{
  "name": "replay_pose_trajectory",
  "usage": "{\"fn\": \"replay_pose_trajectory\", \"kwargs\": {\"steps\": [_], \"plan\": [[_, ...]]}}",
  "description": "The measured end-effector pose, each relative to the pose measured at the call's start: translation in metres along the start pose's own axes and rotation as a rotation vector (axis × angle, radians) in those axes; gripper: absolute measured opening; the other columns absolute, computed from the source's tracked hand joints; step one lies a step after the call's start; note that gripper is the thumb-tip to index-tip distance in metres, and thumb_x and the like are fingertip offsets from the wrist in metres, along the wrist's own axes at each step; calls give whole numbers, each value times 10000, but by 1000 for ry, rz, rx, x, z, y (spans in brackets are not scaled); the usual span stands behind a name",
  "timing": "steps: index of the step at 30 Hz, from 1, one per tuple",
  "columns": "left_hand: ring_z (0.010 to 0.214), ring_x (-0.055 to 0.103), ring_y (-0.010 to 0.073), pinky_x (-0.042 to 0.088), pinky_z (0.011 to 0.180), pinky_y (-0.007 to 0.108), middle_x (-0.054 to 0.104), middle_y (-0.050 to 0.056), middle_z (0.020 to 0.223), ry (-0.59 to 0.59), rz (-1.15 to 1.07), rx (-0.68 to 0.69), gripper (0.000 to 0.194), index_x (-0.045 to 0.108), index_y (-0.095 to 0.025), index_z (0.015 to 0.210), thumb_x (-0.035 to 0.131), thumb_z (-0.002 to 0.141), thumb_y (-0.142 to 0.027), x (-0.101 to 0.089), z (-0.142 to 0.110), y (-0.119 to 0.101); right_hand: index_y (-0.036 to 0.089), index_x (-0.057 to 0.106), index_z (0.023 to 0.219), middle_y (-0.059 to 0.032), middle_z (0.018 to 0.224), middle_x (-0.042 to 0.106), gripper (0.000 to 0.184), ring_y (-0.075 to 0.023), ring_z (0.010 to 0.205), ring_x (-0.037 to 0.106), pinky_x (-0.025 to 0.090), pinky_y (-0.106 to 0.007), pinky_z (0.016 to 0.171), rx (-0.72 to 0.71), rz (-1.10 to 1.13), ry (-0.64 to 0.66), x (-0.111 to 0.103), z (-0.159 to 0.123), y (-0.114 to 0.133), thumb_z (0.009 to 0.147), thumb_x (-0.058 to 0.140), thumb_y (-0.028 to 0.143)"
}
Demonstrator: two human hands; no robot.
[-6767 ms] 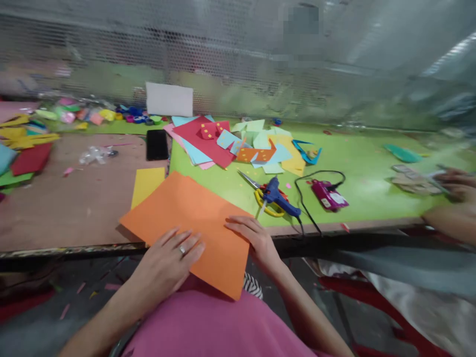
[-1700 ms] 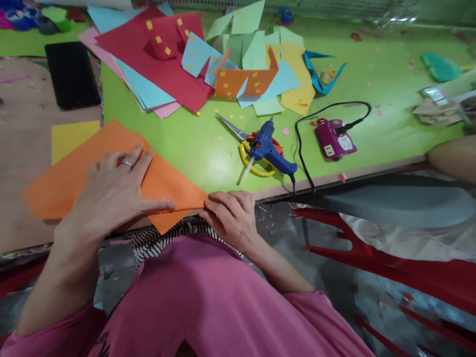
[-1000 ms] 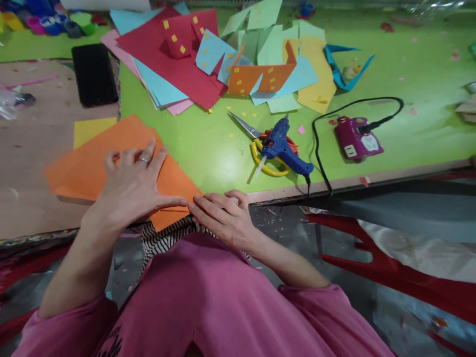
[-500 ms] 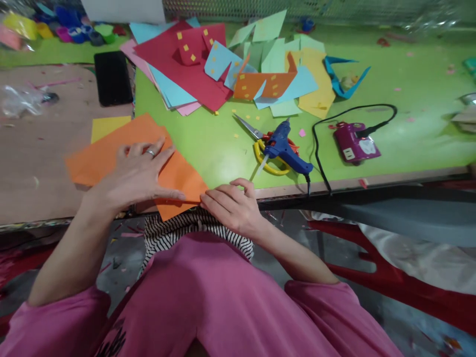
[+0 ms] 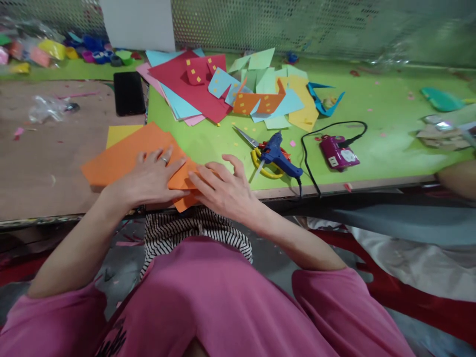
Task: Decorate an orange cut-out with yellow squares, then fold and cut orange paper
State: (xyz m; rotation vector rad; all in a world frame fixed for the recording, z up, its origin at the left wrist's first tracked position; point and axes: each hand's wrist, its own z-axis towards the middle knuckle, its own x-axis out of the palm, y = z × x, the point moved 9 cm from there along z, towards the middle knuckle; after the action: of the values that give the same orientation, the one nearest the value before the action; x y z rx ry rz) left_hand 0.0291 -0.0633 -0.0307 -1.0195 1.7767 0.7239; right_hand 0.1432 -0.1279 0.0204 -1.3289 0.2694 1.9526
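Observation:
A folded orange paper sheet [image 5: 122, 156] lies at the near edge of the table, one corner hanging over the edge. My left hand [image 5: 148, 176], with a ring on one finger, lies flat on the sheet with fingers stretched out. My right hand [image 5: 221, 186] rests on the sheet's right end, fingers spread and pressing down, its fingertips meeting those of the left hand. Neither hand grips anything.
A yellow sheet [image 5: 121, 134] pokes out behind the orange one. Scissors [image 5: 256, 148] and a blue glue gun [image 5: 278, 153] with its cord lie to the right, near a purple socket block [image 5: 338, 153]. A pile of coloured paper cut-outs [image 5: 230, 89] and a black phone [image 5: 129, 92] sit further back. Another person's arm [image 5: 457, 176] is at the right edge.
The orange sheet went from flat to folded over. My right hand has slid left from the fold's right corner onto the sheet, fingers now spread. The camera tilted up.

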Motion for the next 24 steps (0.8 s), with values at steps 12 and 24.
{"fn": "replay_pose_trajectory", "kwargs": {"steps": [12, 24], "plan": [[1587, 178, 468, 257, 1213, 603, 174, 194, 1749, 97, -163, 19, 1124, 264, -249, 1662, 579, 767, -852, 0, 4, 11, 162, 695, 914, -13, 804, 680, 244, -184, 836, 502, 334, -390, 887, -96, -89, -36, 6, 3, 31, 1037, 502, 78], [1488, 404, 466, 251, 1174, 691, 402, 264, 1639, -268, -60, 46, 791, 461, -158, 1562, 599, 920, -600, -15, -4, -1, 192, 660, 910, -5, 791, 660, 302, -183, 843, 520, 339, -388, 940, 61, -209, -45, -12, 5, 8, 1054, 427, 65]]}}
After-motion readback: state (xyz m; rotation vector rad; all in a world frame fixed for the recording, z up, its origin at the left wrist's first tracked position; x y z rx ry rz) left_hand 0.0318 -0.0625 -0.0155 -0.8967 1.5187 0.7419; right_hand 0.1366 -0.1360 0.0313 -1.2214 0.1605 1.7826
